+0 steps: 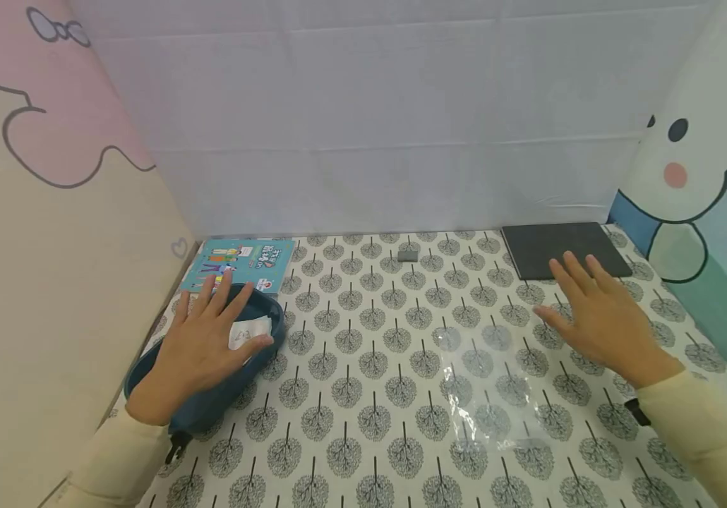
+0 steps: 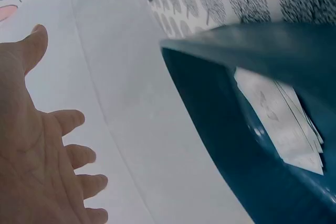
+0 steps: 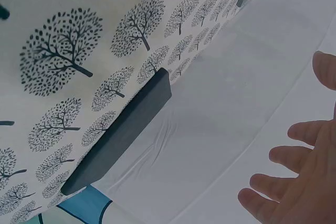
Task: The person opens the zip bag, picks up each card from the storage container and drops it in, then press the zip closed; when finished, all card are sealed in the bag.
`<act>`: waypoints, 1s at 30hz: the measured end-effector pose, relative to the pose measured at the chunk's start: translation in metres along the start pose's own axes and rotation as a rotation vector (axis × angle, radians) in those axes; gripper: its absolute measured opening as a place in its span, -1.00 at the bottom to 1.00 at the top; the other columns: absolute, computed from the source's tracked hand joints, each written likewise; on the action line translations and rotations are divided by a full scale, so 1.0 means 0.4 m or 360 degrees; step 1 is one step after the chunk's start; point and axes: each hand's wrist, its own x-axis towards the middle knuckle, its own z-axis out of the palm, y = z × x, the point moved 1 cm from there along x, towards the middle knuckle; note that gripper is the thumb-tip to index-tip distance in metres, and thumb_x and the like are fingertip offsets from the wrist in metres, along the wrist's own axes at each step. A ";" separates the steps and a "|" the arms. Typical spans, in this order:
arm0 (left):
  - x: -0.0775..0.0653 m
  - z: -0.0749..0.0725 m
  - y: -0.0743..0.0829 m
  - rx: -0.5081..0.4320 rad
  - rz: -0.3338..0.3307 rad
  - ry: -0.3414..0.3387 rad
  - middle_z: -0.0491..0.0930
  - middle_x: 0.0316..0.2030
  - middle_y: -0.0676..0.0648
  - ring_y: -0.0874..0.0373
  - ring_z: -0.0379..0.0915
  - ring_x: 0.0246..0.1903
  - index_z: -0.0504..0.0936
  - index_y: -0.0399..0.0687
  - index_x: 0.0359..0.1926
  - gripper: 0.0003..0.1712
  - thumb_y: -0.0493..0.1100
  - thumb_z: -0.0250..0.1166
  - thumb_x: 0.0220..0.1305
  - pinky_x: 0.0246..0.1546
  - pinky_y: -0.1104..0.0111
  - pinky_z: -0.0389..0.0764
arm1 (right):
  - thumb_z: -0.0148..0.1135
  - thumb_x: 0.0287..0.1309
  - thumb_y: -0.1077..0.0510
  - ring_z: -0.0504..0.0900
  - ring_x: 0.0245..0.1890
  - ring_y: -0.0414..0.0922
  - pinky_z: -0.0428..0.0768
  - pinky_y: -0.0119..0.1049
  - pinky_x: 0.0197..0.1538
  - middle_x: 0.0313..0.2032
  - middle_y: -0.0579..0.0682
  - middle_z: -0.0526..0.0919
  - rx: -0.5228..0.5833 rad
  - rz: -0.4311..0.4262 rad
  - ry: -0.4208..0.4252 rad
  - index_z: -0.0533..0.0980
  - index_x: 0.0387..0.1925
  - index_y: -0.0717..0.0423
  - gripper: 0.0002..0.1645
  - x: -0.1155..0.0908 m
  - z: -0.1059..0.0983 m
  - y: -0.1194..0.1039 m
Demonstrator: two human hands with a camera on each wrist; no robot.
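Observation:
My left hand (image 1: 201, 346), fingers spread, hovers above a dark blue basin-like container (image 1: 211, 406) on the left of the table. It holds nothing. Inside the container lie white packets or papers (image 2: 278, 119) with a faint printed drawing, partly hidden by the hand in the head view. On the other side, my right hand (image 1: 605, 324) is raised with straight, spread fingers and nothing in it. A flat dark grey rectangular item (image 1: 563, 250) lies just beyond it. Between the hands, nearer the right, a clear plastic sheet or bag (image 1: 490, 388) lies on the tablecloth.
A blue illustrated book (image 1: 274, 261) lies at the back left, behind the container. At the back middle sits a small grey block (image 1: 408, 256). The tablecloth (image 1: 344, 346) carries a tree print. A white sheet (image 1: 389, 127) hangs behind, with decorated walls on both sides.

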 end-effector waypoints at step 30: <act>-0.025 0.128 0.399 -0.0373 0.0632 -0.0131 0.62 0.08 0.15 0.17 0.42 0.23 0.69 0.18 -0.07 -0.76 0.11 0.28 0.37 0.38 0.03 0.22 | 0.51 -0.23 0.10 0.24 -0.62 -0.46 0.31 -0.55 -0.58 -0.57 -0.43 0.36 0.0366 -0.0934 -0.0073 0.49 -0.63 -0.24 -0.71 -0.158 0.127 -0.284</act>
